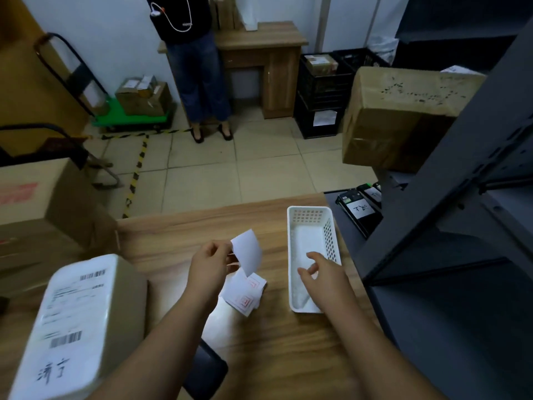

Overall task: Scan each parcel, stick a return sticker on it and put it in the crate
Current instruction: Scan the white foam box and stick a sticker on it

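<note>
My left hand (209, 262) pinching a white sticker sheet (248, 251) above the table (173, 235), my right hand (321, 274) loosely curled, empty, over the white basket (294, 226), labelled parcel (78, 321) near left

I count one labelled parcel (78, 327), one white basket (314, 255), two stacked black crates (320, 93), one green trolley (129, 118).

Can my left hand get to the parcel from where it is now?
Probably yes: the left hand pinches a sticker sheet, but bare table lies between it and the parcel.
</note>
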A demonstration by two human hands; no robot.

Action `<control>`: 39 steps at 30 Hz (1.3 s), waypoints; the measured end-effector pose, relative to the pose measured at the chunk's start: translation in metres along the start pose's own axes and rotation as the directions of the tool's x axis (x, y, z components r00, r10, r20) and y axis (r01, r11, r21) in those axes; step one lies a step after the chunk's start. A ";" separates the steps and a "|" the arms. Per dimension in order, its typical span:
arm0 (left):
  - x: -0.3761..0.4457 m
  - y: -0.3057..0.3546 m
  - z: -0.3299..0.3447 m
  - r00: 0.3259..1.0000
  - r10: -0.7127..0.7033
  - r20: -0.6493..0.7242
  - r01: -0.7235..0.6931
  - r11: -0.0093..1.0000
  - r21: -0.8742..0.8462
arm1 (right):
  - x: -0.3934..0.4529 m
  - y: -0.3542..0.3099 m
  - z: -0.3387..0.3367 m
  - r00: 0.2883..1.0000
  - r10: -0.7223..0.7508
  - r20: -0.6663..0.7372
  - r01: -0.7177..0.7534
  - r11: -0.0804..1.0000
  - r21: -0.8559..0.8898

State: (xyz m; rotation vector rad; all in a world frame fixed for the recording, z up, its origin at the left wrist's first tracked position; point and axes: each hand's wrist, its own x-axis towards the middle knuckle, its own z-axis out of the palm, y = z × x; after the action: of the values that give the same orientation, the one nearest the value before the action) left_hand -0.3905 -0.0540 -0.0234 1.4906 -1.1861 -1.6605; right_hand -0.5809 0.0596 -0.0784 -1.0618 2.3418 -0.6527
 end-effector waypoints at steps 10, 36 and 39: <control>-0.022 0.024 -0.139 0.982 -0.080 -0.168 0.047 0.981 -0.190 | -0.068 -0.161 0.099 0.733 -0.678 -0.063 0.680 0.733 0.019; -0.045 -0.005 -0.365 0.987 -0.044 0.157 0.031 0.996 0.084 | -0.162 -0.304 0.175 0.882 -0.160 0.444 -0.080 0.876 0.475; -0.048 -0.011 -0.359 0.991 -0.021 0.132 0.007 0.994 0.105 | -0.165 -0.296 0.176 0.910 -0.118 0.397 -0.072 0.899 0.432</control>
State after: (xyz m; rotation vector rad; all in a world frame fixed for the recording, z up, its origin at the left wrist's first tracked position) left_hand -0.0300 -0.0865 -0.0006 1.4724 -1.3562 -1.7539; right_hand -0.2168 -0.0234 0.0011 -0.9110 1.7095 -0.8236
